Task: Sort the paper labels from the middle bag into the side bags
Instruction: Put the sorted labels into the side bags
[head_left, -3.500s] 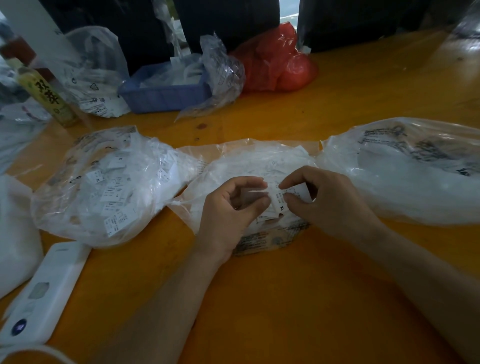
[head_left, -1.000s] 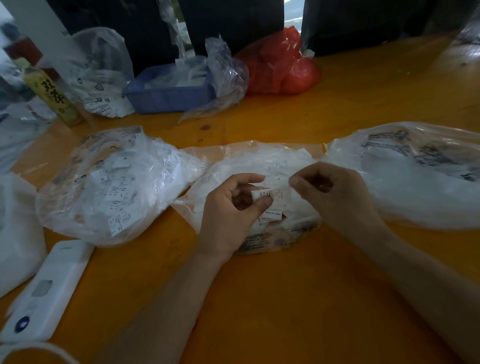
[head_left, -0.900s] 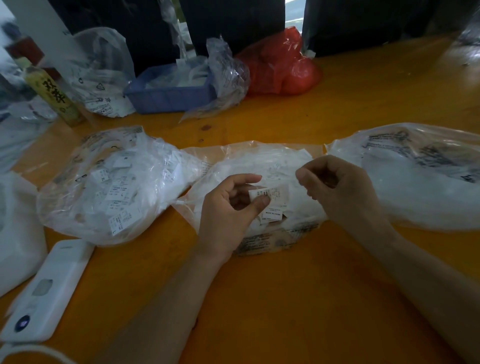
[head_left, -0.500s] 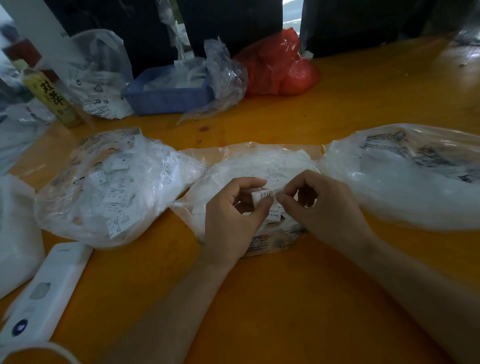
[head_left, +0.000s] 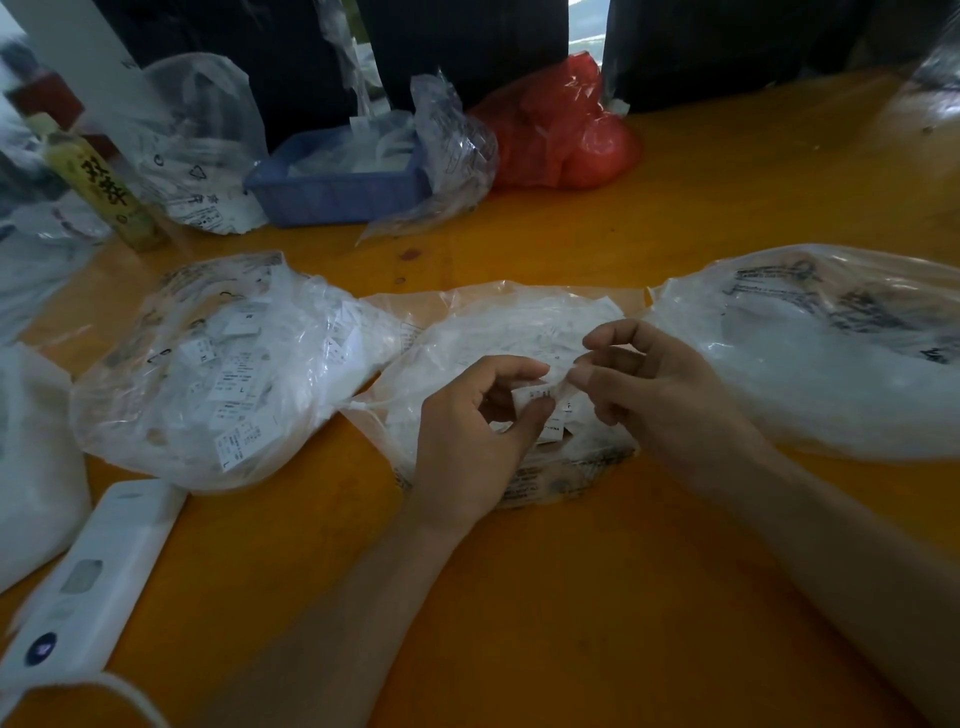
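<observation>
Three clear plastic bags in a row on an orange bench (head_left: 597, 597). Middle bag (head_left: 498, 332) lying open, white paper labels heaped inside. Left hand (head_left: 467, 436) over the near part of that bag, fingers (head_left: 519, 366) curled, thumb and forefinger pinching a small stack of labels (head_left: 537, 397). Right hand (head_left: 670, 395) just beside it, fingers (head_left: 618, 330) bent, thumb and forefinger nipping the right edge of the top label of that same stack. Both hands thus grasping labels, held just above the middle bag. Left bag (head_left: 218, 374) touching the middle bag's left side, full of printed labels. Right bag (head_left: 831, 353) touching the middle bag's right side, contents a white blur. Farther back: blue basket (head_left: 337, 189) with a crumpled clear bag spilling from it, red bag (head_left: 561, 130) just to its right, yellow-labelled bottle (head_left: 104, 192) at far left. White device (head_left: 88, 577) flat on the bench near the left forearm.
</observation>
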